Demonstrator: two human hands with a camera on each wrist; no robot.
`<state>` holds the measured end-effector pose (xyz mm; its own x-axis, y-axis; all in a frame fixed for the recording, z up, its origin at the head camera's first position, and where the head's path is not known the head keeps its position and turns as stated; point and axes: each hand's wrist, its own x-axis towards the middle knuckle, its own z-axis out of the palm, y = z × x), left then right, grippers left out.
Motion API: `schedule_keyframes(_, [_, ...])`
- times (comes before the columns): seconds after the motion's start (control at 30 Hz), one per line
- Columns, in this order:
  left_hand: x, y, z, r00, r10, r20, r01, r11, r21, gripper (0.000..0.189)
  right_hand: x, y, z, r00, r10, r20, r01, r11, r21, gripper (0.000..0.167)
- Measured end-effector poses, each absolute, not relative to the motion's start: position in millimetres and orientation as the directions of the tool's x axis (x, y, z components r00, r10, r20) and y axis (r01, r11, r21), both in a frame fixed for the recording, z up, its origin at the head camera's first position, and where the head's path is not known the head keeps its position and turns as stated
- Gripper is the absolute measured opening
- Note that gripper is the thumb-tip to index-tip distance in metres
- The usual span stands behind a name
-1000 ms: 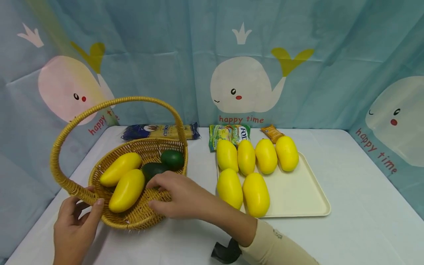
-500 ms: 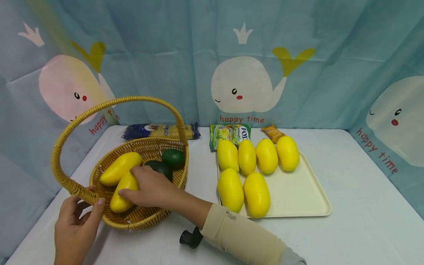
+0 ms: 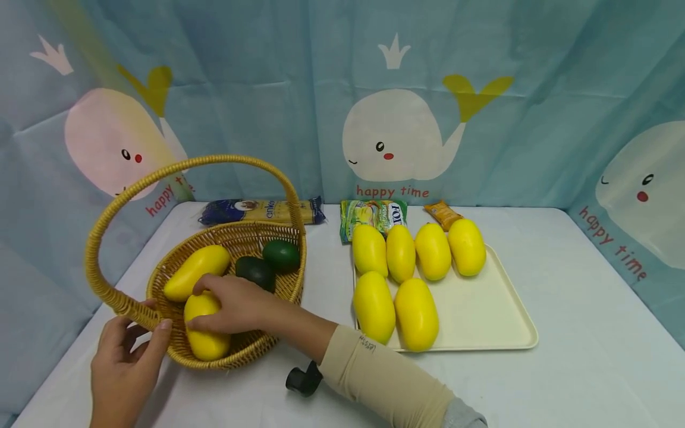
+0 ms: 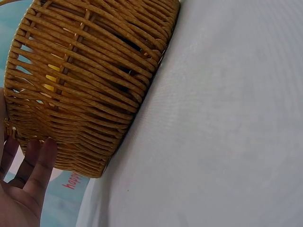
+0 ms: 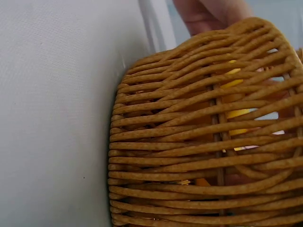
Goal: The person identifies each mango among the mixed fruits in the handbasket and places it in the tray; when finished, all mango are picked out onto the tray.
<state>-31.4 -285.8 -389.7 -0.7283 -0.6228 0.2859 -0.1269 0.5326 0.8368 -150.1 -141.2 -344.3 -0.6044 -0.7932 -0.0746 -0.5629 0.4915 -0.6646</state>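
Observation:
In the head view a wicker basket (image 3: 302, 261) stands at the left of the table, its tall handle (image 3: 93, 249) arching over it. My left hand (image 3: 125, 362) grips the basket's near left side at the foot of the handle; the left wrist view shows those fingers (image 4: 43, 163) against the weave. Inside the basket my right hand (image 3: 235, 306) holds a yellow mango (image 3: 209, 346) between thumb and fingers, at the front. Behind it lies another mango (image 3: 195, 273). Two dark green avocados (image 3: 255, 273) sit to the right. Wicker hides the right hand's grip in the right wrist view.
A cream tray (image 3: 481, 324) at the right bears several yellow oval fruits (image 3: 417, 315). Along the back lie a blue pasta packet (image 3: 225, 213), a green candy bag (image 3: 350, 220) and a small orange packet (image 3: 443, 214). A black object (image 3: 303, 380) shows beneath the right forearm.
My right hand has moved left from beside the avocados and taken hold of the front mango. That mango has shifted toward the basket's front rim. The left hand keeps its hold.

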Motion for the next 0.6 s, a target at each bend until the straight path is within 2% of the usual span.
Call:
schedule_keyframes(0.33, [-31.7, -286.2, -391.2, -0.723, -0.628, 0.286, -0.138, 0.538, 0.832, 0.044, -155.3, -134.5, -343.2, -0.566, -0.805, -0.181, -0.273, 0.39, -0.879, 0.045])
schedule_keyframes(0.6, [-30.8, -285.9, -389.8, -0.723, -0.62, 0.305, -0.116, 0.544, 0.831, 0.043, -158.6, -131.8, -342.7, -0.549, -0.813, -0.194, -0.14, 0.319, -0.938, 0.045])
